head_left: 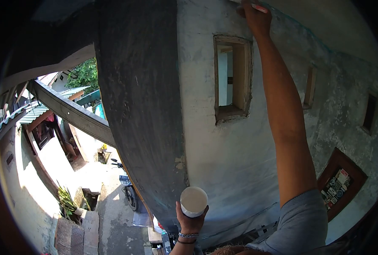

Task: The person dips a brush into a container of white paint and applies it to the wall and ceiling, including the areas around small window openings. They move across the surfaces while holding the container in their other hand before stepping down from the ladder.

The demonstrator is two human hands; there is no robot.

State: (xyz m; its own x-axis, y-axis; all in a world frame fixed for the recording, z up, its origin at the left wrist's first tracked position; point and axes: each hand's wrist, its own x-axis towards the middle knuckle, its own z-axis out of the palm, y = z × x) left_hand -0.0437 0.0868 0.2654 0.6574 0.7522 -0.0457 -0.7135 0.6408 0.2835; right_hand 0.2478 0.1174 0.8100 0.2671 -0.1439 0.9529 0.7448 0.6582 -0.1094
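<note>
My left hand [189, 221] is wrapped round a white tub [193, 214] of pale, off-white paint [194, 199], held fairly upright low in front of the wall. Overhead at the top edge, my right hand [257, 19] is closed on a paintbrush, whose reddish handle [260, 8] sticks out on the right. The brush's head is mostly cut off by the frame. That arm stretches up along the whitish wall [206, 144], which looks patchy with grey showing through. Where the brush meets the wall cannot be made out.
A dark grey pillar [140, 106] borders the wall on the left. A small framed opening [232, 78] sits left of my arm, with narrower ones to the right. Below right is a brown-framed panel with stickers [337, 187]. A motorcycle [130, 195] stands in the alley [112, 221] far below.
</note>
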